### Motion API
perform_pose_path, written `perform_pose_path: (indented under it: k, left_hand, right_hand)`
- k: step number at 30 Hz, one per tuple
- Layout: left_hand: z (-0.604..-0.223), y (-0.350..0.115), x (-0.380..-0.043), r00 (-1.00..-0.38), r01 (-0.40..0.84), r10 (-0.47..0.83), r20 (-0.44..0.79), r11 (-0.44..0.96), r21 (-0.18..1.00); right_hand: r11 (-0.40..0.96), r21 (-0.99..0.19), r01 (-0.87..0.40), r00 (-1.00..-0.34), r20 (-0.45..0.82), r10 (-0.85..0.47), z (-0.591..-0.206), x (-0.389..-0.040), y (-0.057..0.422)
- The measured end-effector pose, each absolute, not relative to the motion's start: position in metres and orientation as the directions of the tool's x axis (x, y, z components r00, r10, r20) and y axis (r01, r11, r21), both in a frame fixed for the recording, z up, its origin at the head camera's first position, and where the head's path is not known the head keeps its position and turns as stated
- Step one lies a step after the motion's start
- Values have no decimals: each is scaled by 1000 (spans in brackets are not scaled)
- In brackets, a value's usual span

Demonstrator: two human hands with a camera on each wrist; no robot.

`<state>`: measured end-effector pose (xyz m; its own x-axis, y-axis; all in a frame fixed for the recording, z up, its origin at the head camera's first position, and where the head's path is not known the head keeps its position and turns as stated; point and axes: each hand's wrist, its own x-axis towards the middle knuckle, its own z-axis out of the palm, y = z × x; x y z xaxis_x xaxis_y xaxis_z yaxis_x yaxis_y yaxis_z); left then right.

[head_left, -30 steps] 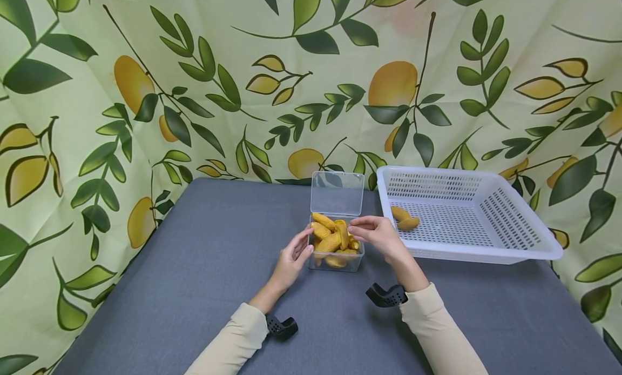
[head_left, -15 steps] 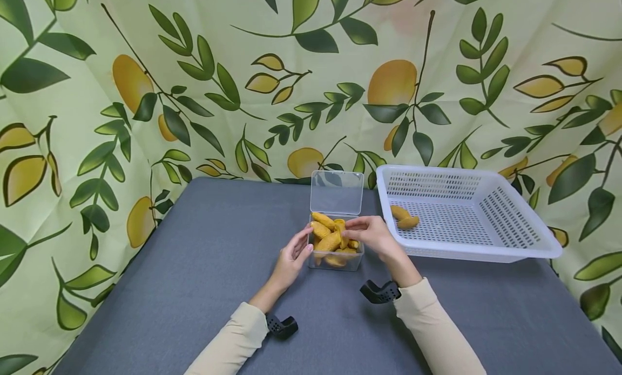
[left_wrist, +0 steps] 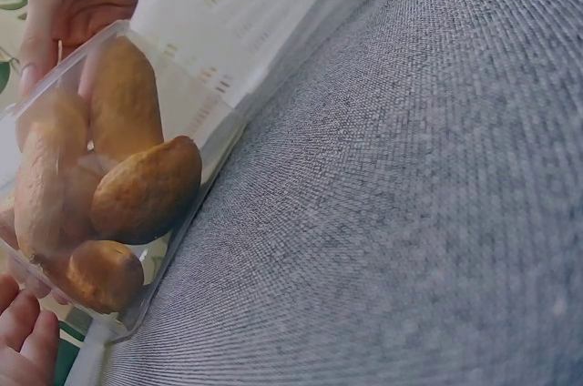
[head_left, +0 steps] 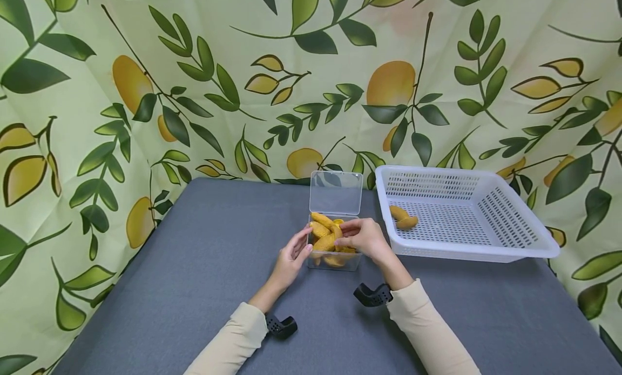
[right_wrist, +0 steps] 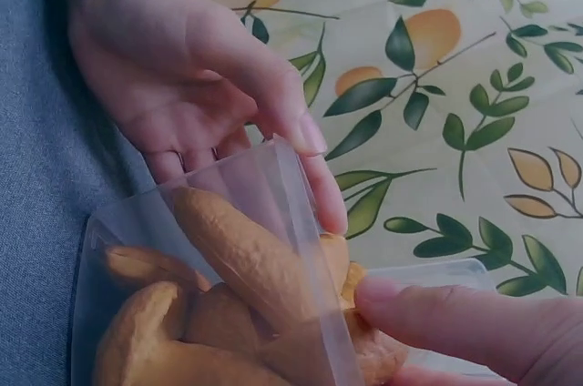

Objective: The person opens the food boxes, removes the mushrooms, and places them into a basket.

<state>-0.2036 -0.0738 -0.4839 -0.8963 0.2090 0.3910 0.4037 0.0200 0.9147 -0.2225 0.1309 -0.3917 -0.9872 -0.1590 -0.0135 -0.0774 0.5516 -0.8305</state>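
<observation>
A clear plastic box (head_left: 353, 265) holds several yellow-brown, elongated, slightly curved pieces with wrinkled skin (left_wrist: 148, 187); their kind is unclear. Its transparent lid (head_left: 335, 194) stands raised at the back. My left hand (head_left: 290, 260) rests against the box's left side, fingers loosely extended and thumb by the near corner, as the right wrist view (right_wrist: 182, 76) also shows. Over the right part of the box, my right hand (head_left: 367, 239) pinches one curved yellow piece (head_left: 337, 232) between thumb and fingers, among the other pieces. Its lower end is partly hidden.
A white perforated basket (head_left: 478, 252) stands right of the box, with a couple of similar yellow-brown pieces (head_left: 406, 222) in its left corner. Grey cloth (head_left: 233, 229) covers the table. A leaf-and-fruit patterned curtain (head_left: 311, 67) hangs behind it.
My right hand has moved left and slightly down over the box, carrying the curved piece in among the others. The left hand stays at the box's side.
</observation>
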Motion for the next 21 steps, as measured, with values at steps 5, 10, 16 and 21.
perform_pose_path:
  k: [5, 10, 16, 21]
  left_hand:
    - [-483, -75, -203, -902, 392, 210, 378, 29, 919]
    - [-482, -75, -202, -903, 388, 215, 373, 33, 921]
    - [-482, -75, -203, -904, 383, 218, 368, 31, 923]
    - [-482, -75, -203, -908, 377, 213, 362, 33, 926]
  right_hand:
    - [555, -830, -54, -988, -37, -151, -392, -223, 129]
    - [542, -840, -33, -989, -52, -140, -392, -223, 131]
    - [530, -848, -16, -992, -54, -117, -392, -222, 132]
    - [496, -868, -12, -992, -53, -115, -390, -220, 133]
